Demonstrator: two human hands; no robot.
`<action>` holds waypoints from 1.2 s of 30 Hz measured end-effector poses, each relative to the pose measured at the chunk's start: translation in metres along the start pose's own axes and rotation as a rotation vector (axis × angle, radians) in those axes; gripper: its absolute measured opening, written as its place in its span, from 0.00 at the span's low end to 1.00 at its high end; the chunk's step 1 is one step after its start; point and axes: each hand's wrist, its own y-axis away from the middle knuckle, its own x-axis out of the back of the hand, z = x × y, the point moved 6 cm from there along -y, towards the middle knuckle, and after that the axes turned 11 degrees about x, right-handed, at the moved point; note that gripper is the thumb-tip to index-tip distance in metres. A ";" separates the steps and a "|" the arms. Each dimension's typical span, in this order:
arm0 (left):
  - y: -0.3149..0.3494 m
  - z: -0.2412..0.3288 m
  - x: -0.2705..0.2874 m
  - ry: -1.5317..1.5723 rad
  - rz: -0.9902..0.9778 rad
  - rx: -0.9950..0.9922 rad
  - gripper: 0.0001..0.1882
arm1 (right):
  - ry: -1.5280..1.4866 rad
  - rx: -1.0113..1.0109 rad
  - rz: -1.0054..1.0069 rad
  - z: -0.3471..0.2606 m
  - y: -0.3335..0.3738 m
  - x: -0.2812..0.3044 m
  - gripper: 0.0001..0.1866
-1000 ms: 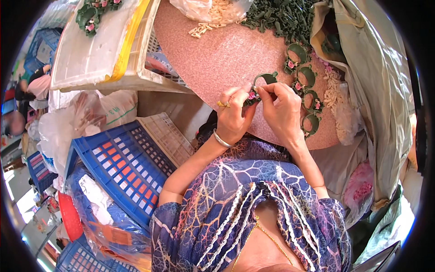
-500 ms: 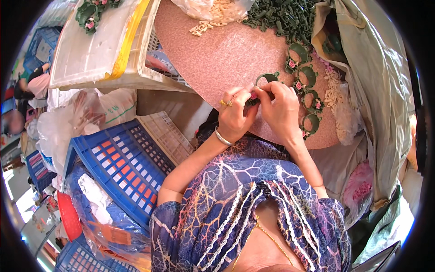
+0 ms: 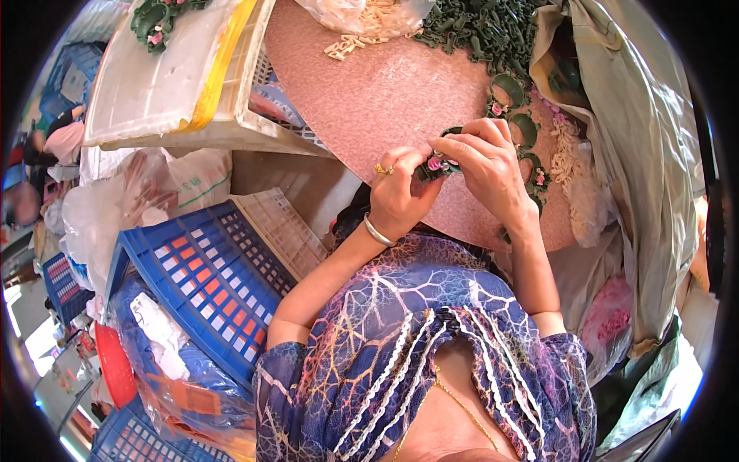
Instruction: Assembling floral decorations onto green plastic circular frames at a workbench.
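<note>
Over the near edge of the pink speckled table [image 3: 369, 92], my left hand [image 3: 400, 196] pinches a small dark green ring-shaped piece with pink flowers [image 3: 436, 164]. My right hand [image 3: 493, 165] is closed at the same piece, thumb and fingertips meeting over its upper side and hiding much of it. Whether a smaller part sits between those fingertips cannot be seen. Just right of this hand runs a row of similar green rings with pink flowers [image 3: 526, 131], partly covered by it. Small cream pieces [image 3: 566, 158] lie in a strip beyond the row.
A heap of dark green pieces [image 3: 477, 31] and a clear bag of cream parts [image 3: 392, 15] occupy the table's far side. At left stand a white crate [image 3: 169, 77] and a tilted blue basket [image 3: 208, 285]. Grey cloth [image 3: 639, 154] hangs along the right.
My right hand has turned and shifted slightly right, now covering more of the flowered ring and some of the row. The ring has tilted in my left hand, which stays nearly in place.
</note>
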 end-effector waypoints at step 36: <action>0.002 -0.005 -0.003 -0.163 -0.034 0.016 0.27 | 0.003 -0.492 0.231 0.011 0.022 0.021 0.17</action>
